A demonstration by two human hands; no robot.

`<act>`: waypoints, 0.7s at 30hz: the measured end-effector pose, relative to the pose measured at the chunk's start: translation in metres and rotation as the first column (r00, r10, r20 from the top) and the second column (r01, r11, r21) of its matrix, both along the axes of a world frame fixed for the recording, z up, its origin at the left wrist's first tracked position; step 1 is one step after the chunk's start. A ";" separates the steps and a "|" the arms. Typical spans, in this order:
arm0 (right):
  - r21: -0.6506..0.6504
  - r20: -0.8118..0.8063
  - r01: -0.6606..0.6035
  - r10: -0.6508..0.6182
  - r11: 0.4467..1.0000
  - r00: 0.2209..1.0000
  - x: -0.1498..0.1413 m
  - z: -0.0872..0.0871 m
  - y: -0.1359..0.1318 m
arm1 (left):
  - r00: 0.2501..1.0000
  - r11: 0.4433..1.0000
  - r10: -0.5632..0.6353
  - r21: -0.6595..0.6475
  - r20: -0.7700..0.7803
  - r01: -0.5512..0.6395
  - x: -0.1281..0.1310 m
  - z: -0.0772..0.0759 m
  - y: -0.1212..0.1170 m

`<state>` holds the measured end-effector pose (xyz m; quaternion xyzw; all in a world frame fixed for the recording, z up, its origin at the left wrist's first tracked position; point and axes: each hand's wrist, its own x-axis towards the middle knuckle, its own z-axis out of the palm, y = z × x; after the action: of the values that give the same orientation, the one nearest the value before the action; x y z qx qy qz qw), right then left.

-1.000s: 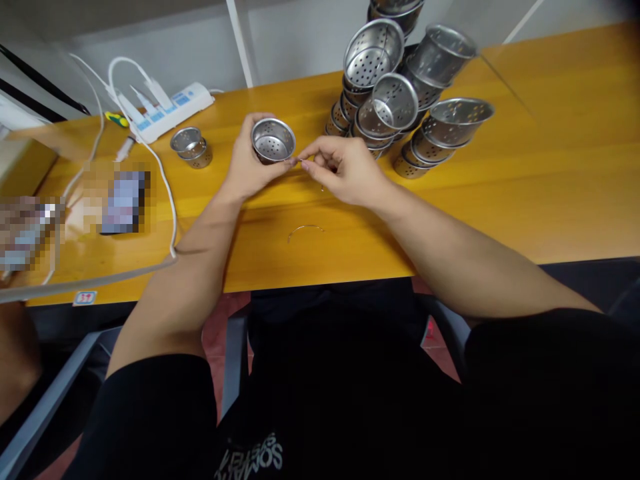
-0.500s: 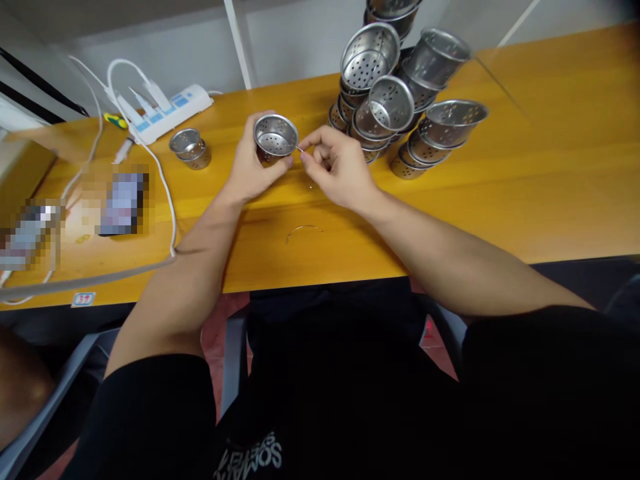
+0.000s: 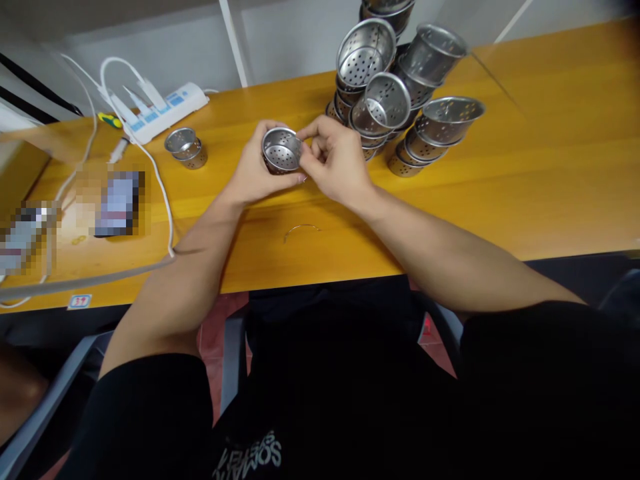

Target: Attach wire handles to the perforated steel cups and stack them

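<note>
My left hand (image 3: 253, 163) wraps round a small perforated metal cup (image 3: 281, 151), its open mouth tilted up toward me. My right hand (image 3: 333, 157) meets the cup's right rim with thumb and forefinger pinched on a thin wire, now mostly hidden by the fingers. A curved thin wire (image 3: 303, 227) lies on the table nearer to me. Just beyond my right hand stand stacked perforated metal cups (image 3: 381, 107), some nested and leaning. Another short stack of such cups (image 3: 419, 150) is to the right.
Two nested small cups (image 3: 187, 148) stand at left on the wooden table (image 3: 545, 153). A white power strip (image 3: 167, 115) with plugs and cables lies behind them. One white cable (image 3: 167, 213) runs close to my left forearm. A phone (image 3: 119, 203) lies farther left.
My left hand has brought the cup slightly right and toward me. The right fingers, earlier holding the wire's end just outside the rim, now press against the rim.
</note>
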<state>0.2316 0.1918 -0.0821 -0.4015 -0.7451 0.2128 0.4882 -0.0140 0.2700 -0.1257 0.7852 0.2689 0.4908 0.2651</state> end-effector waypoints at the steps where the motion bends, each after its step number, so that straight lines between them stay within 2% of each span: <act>1: -0.001 0.012 0.003 -0.003 1.000 1.000 0.001 0.001 0.000 | 1.000 0.999 -0.030 0.015 0.007 0.030 0.001 0.001 -0.002; 9: -0.033 0.057 0.045 -0.043 0.998 0.997 0.004 0.010 -0.003 | 0.992 0.992 -0.123 0.033 -0.015 0.123 0.000 0.002 -0.005; 13: -0.048 0.061 0.062 -0.059 0.997 0.996 0.004 0.011 -0.003 | 0.995 0.996 -0.090 0.013 -0.043 0.091 -0.001 0.002 -0.008; 21: -0.051 0.075 0.059 -0.055 0.997 0.996 0.006 0.010 0.000 | 0.995 0.998 -0.067 -0.027 -0.076 0.065 0.002 0.012 -0.018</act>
<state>0.2380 0.1919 -0.0723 -0.4431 -0.7448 0.2037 0.4555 -0.0121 0.2522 -0.1134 0.8086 0.2588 0.4481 0.2801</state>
